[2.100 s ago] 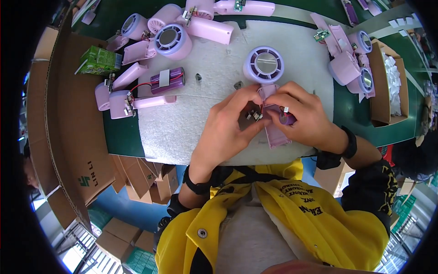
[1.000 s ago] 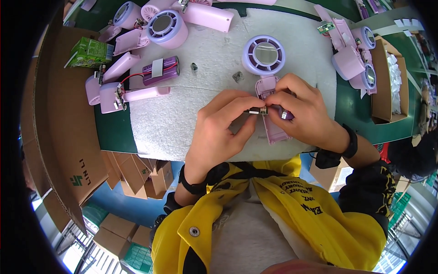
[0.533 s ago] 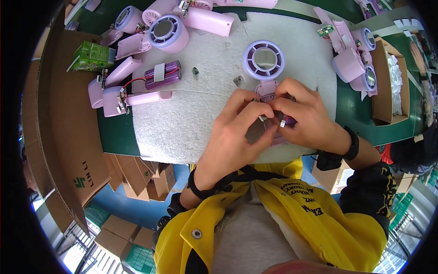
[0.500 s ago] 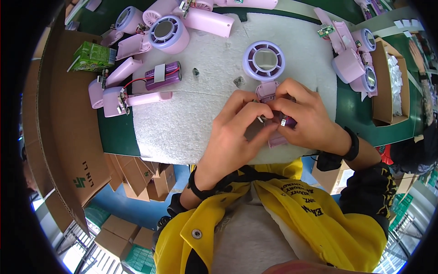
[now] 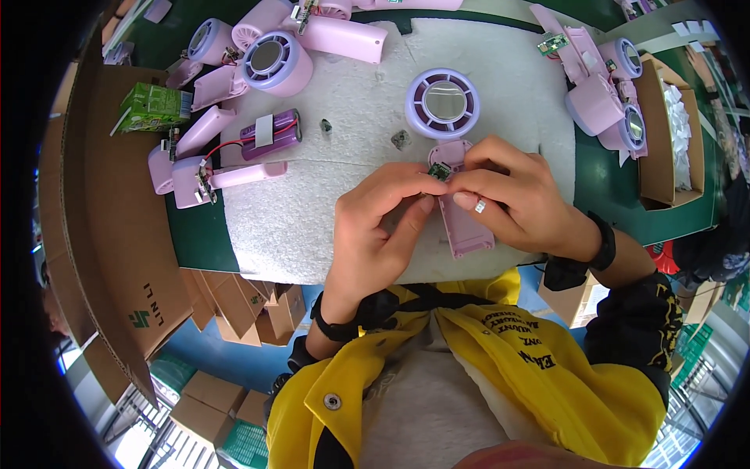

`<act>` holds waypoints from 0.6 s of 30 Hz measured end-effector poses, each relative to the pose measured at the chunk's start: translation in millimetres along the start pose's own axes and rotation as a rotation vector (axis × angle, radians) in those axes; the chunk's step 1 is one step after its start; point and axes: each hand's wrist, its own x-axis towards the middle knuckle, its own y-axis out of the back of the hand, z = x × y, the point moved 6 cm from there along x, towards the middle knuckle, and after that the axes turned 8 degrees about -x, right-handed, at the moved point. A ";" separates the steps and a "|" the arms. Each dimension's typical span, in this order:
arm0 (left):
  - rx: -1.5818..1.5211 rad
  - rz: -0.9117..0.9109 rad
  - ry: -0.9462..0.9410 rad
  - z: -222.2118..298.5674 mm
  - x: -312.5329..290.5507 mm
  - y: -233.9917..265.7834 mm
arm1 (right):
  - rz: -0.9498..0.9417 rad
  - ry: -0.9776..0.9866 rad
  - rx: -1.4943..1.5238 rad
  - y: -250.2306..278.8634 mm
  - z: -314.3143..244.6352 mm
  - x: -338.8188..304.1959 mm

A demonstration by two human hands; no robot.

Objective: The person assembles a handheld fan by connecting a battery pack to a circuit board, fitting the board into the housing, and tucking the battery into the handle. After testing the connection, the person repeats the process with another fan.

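A small green circuit board (image 5: pixel 440 170) is pinched by my left hand (image 5: pixel 379 223), whose thumb and forefinger come together at the board's lower edge. My right hand (image 5: pixel 523 199) is closed beside it, its fingertips meeting the left ones. A small white connector (image 5: pixel 480 206) shows between the right thumb and fingers. Beneath both hands lies the open pink handle (image 5: pixel 467 230) of a handheld fan. Its round lavender fan head (image 5: pixel 443 103), with a mirror-like centre, rests just beyond my fingers. The wires at the fingertips are mostly hidden.
A purple battery pack (image 5: pixel 270 134) with red wire lies on the white foam mat (image 5: pixel 351 102). Pink fan parts (image 5: pixel 279 62) crowd the left and back; more fan bodies (image 5: pixel 598 105) lie at right. A green drink carton (image 5: pixel 152 108) and cardboard boxes (image 5: pixel 672 137) flank the mat.
My left hand has shifted left and its fingers have straightened. The circuit board now faces up in plain sight. More of the pink handle shows, and the purple piece by my right hand is gone from sight.
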 end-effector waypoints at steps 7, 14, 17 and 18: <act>-0.070 -0.009 0.016 -2.3 -0.1 -1.4 | 0.139 0.069 -0.155 5.6 -12.6 -0.1; -0.033 -0.118 -0.006 5.1 0.6 -5.6 | 0.027 0.043 -0.218 -0.5 -18.2 -1.2; 0.039 -0.004 -0.037 1.8 2.5 0.3 | 0.068 0.037 -0.176 -2.0 -13.4 -3.5; 0.039 -0.003 -0.038 2.3 2.2 0.6 | 0.089 0.033 -0.155 -1.1 -11.8 -3.8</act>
